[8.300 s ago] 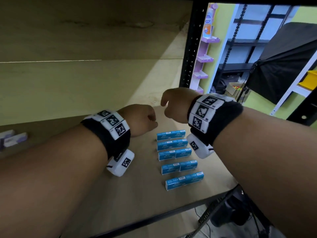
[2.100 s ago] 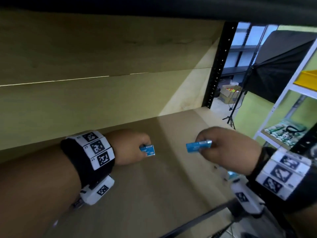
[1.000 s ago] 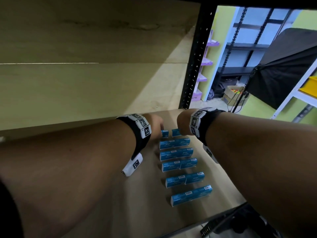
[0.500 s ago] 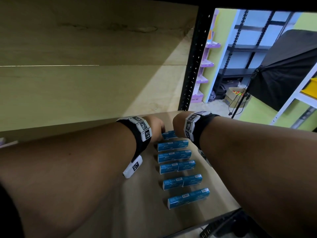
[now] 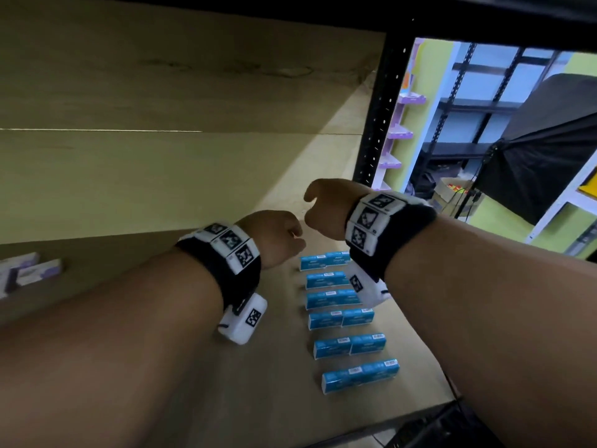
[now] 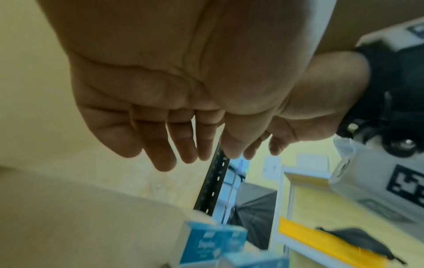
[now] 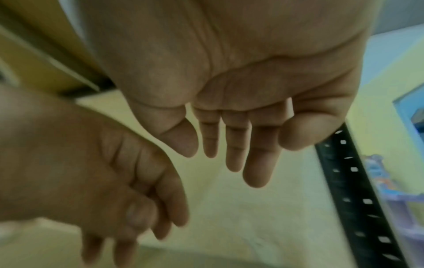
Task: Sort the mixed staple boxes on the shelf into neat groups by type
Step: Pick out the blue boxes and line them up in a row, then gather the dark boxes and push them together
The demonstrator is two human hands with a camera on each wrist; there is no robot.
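Several blue staple boxes (image 5: 349,318) lie in a column of paired rows on the wooden shelf board (image 5: 265,376), right of centre. Purple-and-white staple boxes (image 5: 32,271) sit at the far left. My left hand (image 5: 277,240) hovers above the shelf just behind the farthest blue row, fingers straight and relaxed in the left wrist view (image 6: 174,145), holding nothing. My right hand (image 5: 326,205) hangs beside it, a little higher, fingers loosely extended in the right wrist view (image 7: 234,148), also empty. Blue boxes (image 6: 213,243) show below the left palm.
A black perforated upright (image 5: 378,121) stands at the shelf's right rear corner. The wooden back panel (image 5: 129,156) closes the rear. The shelf's front edge (image 5: 371,428) runs below the blue rows. Beyond it are other racks and a black softbox (image 5: 542,163).
Both hands have lifted off the farthest blue row and drawn back and up, leaving the two boxes they carried there as a new row.
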